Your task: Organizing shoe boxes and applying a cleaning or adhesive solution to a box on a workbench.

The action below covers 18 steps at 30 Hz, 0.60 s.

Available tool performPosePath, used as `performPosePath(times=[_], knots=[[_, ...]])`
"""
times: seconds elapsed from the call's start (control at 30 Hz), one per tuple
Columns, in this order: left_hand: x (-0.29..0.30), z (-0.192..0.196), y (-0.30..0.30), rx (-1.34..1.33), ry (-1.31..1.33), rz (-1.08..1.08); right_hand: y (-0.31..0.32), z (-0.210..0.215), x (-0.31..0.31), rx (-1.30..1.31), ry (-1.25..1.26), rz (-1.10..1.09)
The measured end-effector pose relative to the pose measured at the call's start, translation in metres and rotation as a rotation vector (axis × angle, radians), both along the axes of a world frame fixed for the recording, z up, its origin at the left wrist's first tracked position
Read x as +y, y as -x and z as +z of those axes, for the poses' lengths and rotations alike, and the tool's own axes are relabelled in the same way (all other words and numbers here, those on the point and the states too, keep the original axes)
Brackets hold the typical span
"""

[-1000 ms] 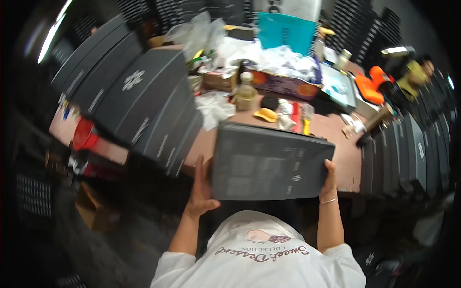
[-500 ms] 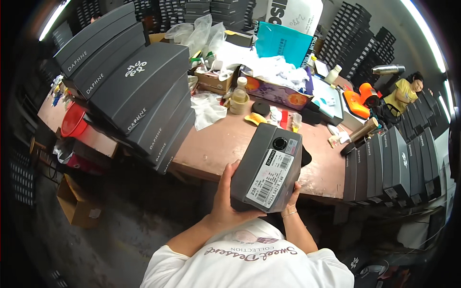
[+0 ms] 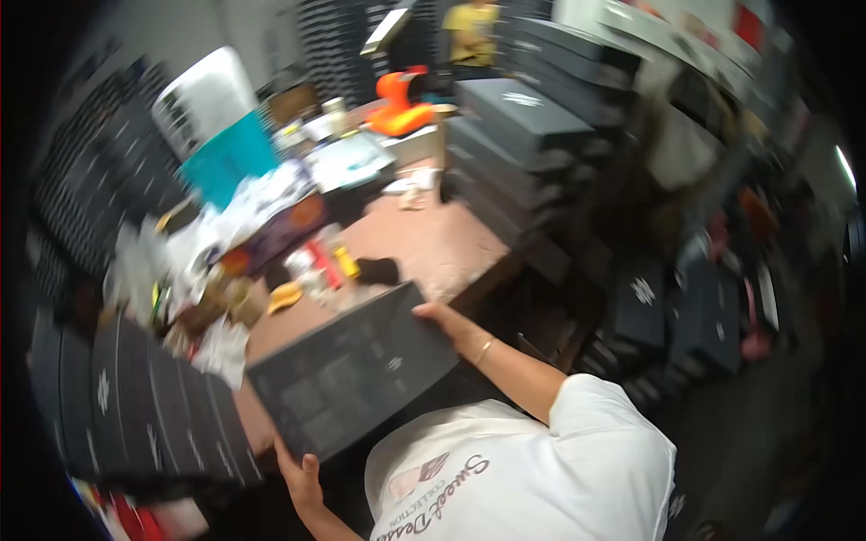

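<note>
A dark grey shoebox point(image 3: 356, 365) is held in front of me between both hands, its broad face with faint print turned up toward me. My left hand point(image 3: 302, 482) grips the near left end, thumb and fingers along its edge. At the opposite end my right hand point(image 3: 457, 330) clasps the right corner; the fingers underneath are hidden. The box is above the near edge of the pinkish tabletop point(image 3: 465, 236), tilted with its right end farther away. Motion blurs much of the picture.
Shoebox stacks stand at the left point(image 3: 149, 406) and on the table's right point(image 3: 514, 135). On the table are a purple carton point(image 3: 280, 230) of white paper, a turquoise bag point(image 3: 233, 162) and an orange tool point(image 3: 397, 106). More boxes point(image 3: 642, 302) sit low right. A person in yellow point(image 3: 471, 34) stands beyond.
My view has swung to the right. The shoebox has been turned from its labelled end to a broad printed face, and my hands have moved to its two ends.
</note>
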<state>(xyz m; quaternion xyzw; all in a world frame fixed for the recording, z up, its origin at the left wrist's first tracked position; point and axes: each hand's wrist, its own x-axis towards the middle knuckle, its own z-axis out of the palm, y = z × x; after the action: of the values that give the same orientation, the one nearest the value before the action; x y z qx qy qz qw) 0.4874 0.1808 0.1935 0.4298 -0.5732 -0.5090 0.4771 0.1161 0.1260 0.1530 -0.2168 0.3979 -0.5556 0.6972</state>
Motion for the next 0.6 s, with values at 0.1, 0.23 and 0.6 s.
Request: performPosePath(times=[0.1, 0.23, 0.6], knots=[[-0.008, -0.038, 0.003, 0.179, -0.261, 0.018, 0.005, 0.029, 0.035, 0.156, 0.194, -0.022], [-0.018, -0.031, 0.017, 0.043, -0.155, -0.041, 0.007, 0.039, 0.059, 0.456, 0.459, -0.155], [-0.031, 0.069, 0.099, -0.635, 0.438, -0.524, -0.022, 0.099, 0.086, 1.248, 1.111, 0.019]])
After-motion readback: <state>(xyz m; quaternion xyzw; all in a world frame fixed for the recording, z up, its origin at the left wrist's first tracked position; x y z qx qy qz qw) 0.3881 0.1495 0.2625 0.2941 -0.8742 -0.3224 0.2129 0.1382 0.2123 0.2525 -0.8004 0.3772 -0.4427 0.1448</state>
